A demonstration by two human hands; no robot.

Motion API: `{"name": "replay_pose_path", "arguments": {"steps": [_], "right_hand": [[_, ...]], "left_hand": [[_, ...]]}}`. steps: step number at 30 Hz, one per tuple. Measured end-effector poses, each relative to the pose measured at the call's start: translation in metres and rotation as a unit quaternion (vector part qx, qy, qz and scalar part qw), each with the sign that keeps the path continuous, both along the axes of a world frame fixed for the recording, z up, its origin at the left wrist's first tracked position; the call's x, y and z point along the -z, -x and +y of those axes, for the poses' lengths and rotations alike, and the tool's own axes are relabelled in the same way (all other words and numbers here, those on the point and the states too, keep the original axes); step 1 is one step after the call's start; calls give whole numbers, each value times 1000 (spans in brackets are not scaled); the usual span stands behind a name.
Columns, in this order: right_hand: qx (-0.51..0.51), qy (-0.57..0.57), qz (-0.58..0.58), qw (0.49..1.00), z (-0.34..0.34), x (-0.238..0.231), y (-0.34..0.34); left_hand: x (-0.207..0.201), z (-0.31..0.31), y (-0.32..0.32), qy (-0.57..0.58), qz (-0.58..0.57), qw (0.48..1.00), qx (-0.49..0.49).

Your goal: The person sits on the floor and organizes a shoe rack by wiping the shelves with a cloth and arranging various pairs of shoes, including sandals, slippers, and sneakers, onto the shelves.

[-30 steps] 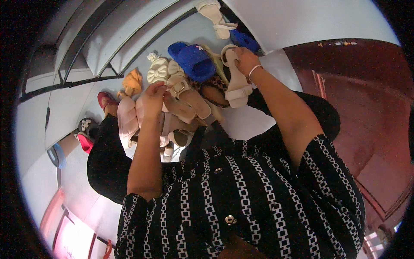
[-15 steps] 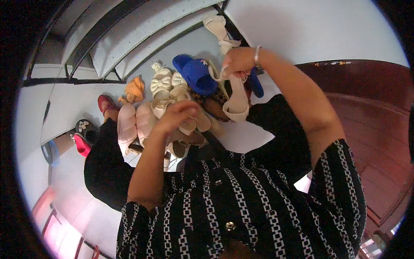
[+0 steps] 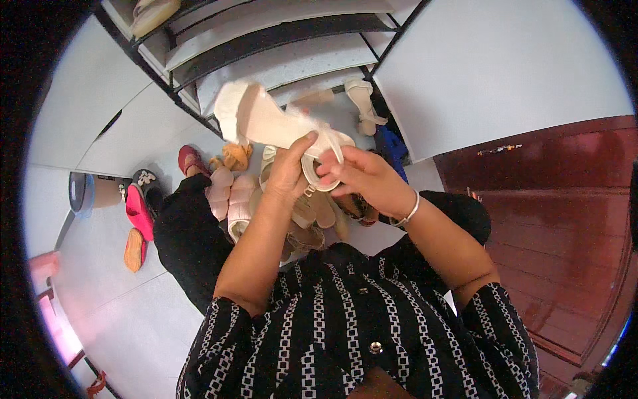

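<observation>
A cream strappy sandal [image 3: 262, 118] is raised in front of my chest, its sole pointing up and left toward the shelves. My left hand [image 3: 289, 169] grips it from below near the heel. My right hand [image 3: 362, 176], a bracelet on its wrist, pinches the sandal's ankle strap [image 3: 325, 166]. Below both hands lies a heap of beige and pink sandals [image 3: 266, 206] on the pale floor.
A black-framed shoe rack [image 3: 279, 46] with white shelves stands ahead, a pale shoe [image 3: 153, 10] on its upper shelf. A white sandal [image 3: 364, 103] and a blue slipper [image 3: 393, 149] lie by its foot. Red and pink shoes [image 3: 138, 213] sit at left. A dark red door [image 3: 565, 226] is at right.
Both hands have risen from the shoe heap and come together on the cream sandal, which now is lifted higher. The view has tilted up toward the rack.
</observation>
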State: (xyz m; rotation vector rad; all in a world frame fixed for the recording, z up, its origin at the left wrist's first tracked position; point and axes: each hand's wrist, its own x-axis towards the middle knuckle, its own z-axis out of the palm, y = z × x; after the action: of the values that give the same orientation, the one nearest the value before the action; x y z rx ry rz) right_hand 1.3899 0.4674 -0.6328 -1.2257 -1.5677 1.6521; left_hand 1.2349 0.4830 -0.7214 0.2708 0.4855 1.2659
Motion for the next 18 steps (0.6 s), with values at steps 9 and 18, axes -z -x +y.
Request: {"name": "replay_pose_path", "arguments": {"steps": [9, 18], "right_hand": [[34, 76, -52, 995, 37, 36, -3], [-39, -131, -128, 982, 34, 57, 6]], "left_hand": [[-16, -15, 17, -4, 268, 963, 3], [4, -6, 18, 50, 422, 905, 28]]}}
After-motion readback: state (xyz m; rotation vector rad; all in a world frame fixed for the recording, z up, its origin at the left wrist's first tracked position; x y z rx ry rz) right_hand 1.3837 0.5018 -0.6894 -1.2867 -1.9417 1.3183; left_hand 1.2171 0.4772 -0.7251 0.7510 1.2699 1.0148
